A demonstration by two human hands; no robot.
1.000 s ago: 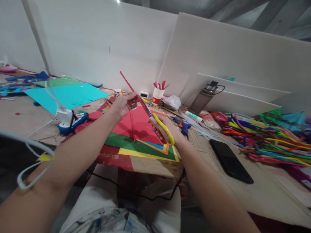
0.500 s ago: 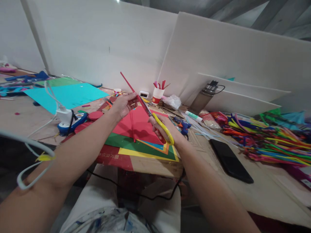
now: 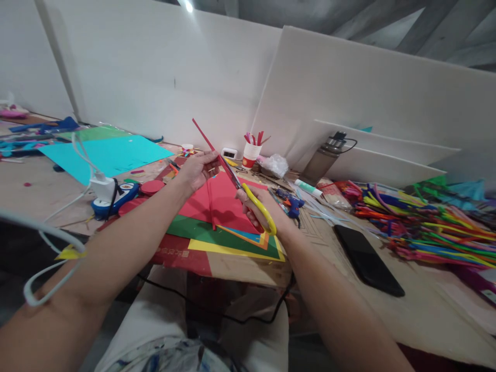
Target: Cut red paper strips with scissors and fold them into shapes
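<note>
Between the thumb and fingers of my left hand (image 3: 199, 170) is a narrow red paper strip (image 3: 203, 134), slanting up to the left. My right hand (image 3: 258, 204) is closed round the yellow handles of a pair of scissors (image 3: 264, 212). The blades point up and left at the strip's lower end, close to my left fingertips; whether they touch it I cannot tell. Below both hands lies a red paper sheet (image 3: 194, 207), with another thin red strip (image 3: 211, 206) on it. Under it a green sheet (image 3: 186, 226) and a yellow sheet (image 3: 217, 248) stick out.
A black phone (image 3: 368, 261) lies at right, near a heap of coloured pipe cleaners (image 3: 437, 222). Behind stand a paper cup (image 3: 251, 155), a bottle (image 3: 321, 160) and a blue glue gun (image 3: 293, 202). At left are a power strip (image 3: 116, 199), white cable (image 3: 58, 227) and turquoise sheet (image 3: 108, 157).
The view has tilted up slightly. Both hands keep nearly the same place, with the strip and the scissors still in them.
</note>
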